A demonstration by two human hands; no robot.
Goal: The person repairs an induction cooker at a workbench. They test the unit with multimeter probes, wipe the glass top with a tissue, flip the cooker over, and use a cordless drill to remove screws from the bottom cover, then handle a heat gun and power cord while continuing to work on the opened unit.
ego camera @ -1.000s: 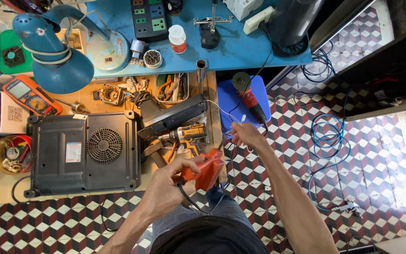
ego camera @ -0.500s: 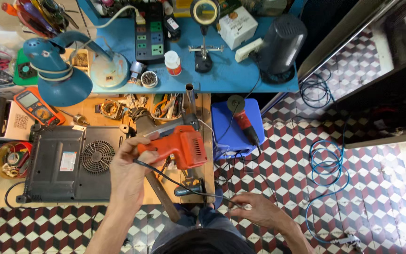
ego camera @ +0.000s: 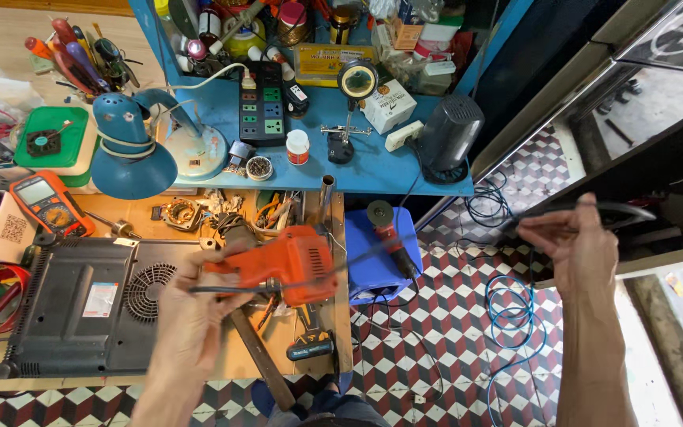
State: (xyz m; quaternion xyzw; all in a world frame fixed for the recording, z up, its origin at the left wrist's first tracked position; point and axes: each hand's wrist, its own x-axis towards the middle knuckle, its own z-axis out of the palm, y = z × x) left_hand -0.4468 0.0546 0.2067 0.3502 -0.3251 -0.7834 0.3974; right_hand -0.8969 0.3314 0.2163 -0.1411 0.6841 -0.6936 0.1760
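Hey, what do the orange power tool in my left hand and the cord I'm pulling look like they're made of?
The orange power tool looks like moulded plastic with a dull, scuffed finish, judging by its even colour. The cord looks like black rubber or plastic sheathing, since it hangs slack toward the right hand; motion blur leaves the finish unclear.

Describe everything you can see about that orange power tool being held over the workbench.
The orange power tool has a bulky plastic-looking body, somewhat blurred, so small details are unclear. The left hand grips it from below and left, holding it above the wooden workbench, beside the dark appliance lying there. A black cord runs from it to the right, stretched out to the raised right hand, which pinches it over the checkered floor.
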